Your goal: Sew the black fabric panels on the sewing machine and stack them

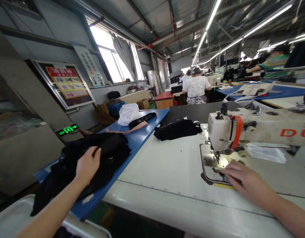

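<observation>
one heap of black cloth (115, 145) is spread on a blue table (136, 140), and it is touched from above by the left hand (88, 165), so that it lies beneath and around that hand, well apart from the right one. the left fingers are bent over the cloth; whether a fold is gripped cannot be told. a small shiny metal fitting (110, 158) is seen among the folds.

the right hand (246, 180) is lowered to the lit plate of a white sewing machine (261, 127), its fingers drawn together near the needle; whether anything small is pinched there cannot be told. red capitals, cut off at the edge of view, are read as "du" on the machine's arm. a scale (182, 195) is marked along the front of the white worktop (154, 165), and a black stack (177, 130) is laid farther back.

on the blue table, beyond the heap, a white plastic bag (129, 114) is placed, its contents hidden, with a pinkish strip (137, 128) beside it. at the lower left, the rim of a pale bin (85, 228) is seen.

on the wall, "消防栓" and "119" are printed on a red and yellow poster (66, 82); below it, a running figure and arrow are shown on a green sign (67, 130). farther off, a cardboard box (143, 104) is set down, and a person in a white patterned top (197, 86) is seen from behind.
</observation>
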Action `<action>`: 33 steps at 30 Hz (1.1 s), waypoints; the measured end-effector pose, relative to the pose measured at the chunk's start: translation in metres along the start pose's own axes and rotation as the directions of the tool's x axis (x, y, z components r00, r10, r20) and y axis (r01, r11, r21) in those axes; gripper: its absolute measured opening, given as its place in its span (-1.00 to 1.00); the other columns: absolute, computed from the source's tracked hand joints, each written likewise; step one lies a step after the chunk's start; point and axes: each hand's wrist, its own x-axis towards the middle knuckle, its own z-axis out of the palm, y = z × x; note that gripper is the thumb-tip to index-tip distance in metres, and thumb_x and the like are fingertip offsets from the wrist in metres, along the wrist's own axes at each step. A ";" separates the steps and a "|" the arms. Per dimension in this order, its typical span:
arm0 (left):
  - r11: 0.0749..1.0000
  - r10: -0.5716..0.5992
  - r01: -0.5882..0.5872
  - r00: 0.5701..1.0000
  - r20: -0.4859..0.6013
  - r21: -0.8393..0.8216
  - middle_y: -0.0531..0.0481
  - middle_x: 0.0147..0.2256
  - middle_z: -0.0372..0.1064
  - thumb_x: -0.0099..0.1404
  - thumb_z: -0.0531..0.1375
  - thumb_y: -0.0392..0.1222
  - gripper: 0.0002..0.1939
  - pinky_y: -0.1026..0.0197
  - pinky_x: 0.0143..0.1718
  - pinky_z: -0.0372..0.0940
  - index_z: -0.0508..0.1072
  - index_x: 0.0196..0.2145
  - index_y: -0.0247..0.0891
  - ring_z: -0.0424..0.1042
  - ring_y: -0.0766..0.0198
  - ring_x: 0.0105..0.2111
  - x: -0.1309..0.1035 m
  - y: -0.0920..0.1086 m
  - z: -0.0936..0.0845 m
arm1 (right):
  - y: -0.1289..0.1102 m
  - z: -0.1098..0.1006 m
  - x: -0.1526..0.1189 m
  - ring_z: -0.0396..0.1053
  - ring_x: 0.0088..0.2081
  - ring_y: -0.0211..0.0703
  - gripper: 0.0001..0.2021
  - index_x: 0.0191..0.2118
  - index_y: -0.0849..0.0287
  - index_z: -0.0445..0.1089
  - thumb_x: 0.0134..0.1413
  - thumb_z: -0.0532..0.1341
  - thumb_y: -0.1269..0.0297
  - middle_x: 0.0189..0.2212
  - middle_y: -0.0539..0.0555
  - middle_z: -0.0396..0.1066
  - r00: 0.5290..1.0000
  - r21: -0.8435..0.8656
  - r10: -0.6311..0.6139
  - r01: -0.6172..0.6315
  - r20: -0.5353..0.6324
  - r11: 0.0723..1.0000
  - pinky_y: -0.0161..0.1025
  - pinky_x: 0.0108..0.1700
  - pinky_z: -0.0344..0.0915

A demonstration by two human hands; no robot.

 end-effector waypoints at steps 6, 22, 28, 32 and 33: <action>1.000 0.021 -0.014 0.952 -0.304 0.027 -0.29 0.00 0.39 0.43 -0.18 -0.08 -0.54 -0.12 -0.02 0.31 0.30 0.07 -0.36 0.43 -0.07 -0.03 0.034 0.042 -0.038 | -0.001 0.000 0.002 0.41 -0.22 -0.09 -0.73 -0.17 0.10 0.50 0.28 0.03 0.35 -0.26 0.13 0.46 1.000 0.029 0.007 -0.008 0.011 1.000 -0.16 -0.18 0.40; 0.276 0.939 -0.847 0.339 -0.063 -0.454 -0.10 -0.35 0.48 0.41 -0.02 -0.27 -0.73 0.12 -0.26 0.41 0.48 -0.25 -0.24 0.47 0.16 -0.35 -0.134 0.272 0.067 | -0.002 -0.011 0.014 0.31 -0.27 -0.12 -0.84 -0.27 0.20 0.49 0.14 0.15 0.49 -0.38 0.09 0.43 0.997 -0.074 0.069 -0.066 0.042 0.995 -0.20 -0.16 0.28; 0.285 0.904 -0.762 0.416 -0.103 -0.581 -0.03 -0.16 0.52 0.43 0.01 -0.03 -0.68 0.20 -0.09 0.40 0.49 -0.07 -0.15 0.50 0.22 -0.18 -0.120 0.267 0.066 | 0.000 -0.007 0.016 0.29 -0.31 -0.12 -0.84 -0.30 0.20 0.48 0.12 0.14 0.48 -0.40 0.08 0.42 0.998 -0.091 0.058 -0.060 -0.023 0.994 -0.22 -0.19 0.26; 0.402 0.865 -0.790 0.494 -0.090 -0.463 -0.04 0.16 0.32 0.37 0.05 0.08 -0.48 0.10 -0.01 0.37 0.27 0.21 -0.12 0.37 0.09 0.09 -0.115 0.255 0.097 | 0.003 -0.011 0.012 0.31 -0.29 -0.12 -0.83 -0.28 0.21 0.48 0.15 0.12 0.46 -0.38 0.10 0.43 0.989 -0.101 0.116 -0.125 -0.093 0.987 -0.22 -0.20 0.26; 0.390 0.877 -0.820 0.469 -0.102 -0.419 -0.04 0.19 0.28 0.34 0.07 0.11 -0.41 0.07 -0.01 0.37 0.20 0.26 -0.12 0.35 0.06 0.11 -0.115 0.252 0.108 | 0.006 -0.016 0.010 0.31 -0.28 -0.12 -0.83 -0.27 0.20 0.47 0.16 0.12 0.45 -0.37 0.10 0.43 0.987 -0.112 0.133 -0.143 -0.091 0.983 -0.23 -0.19 0.26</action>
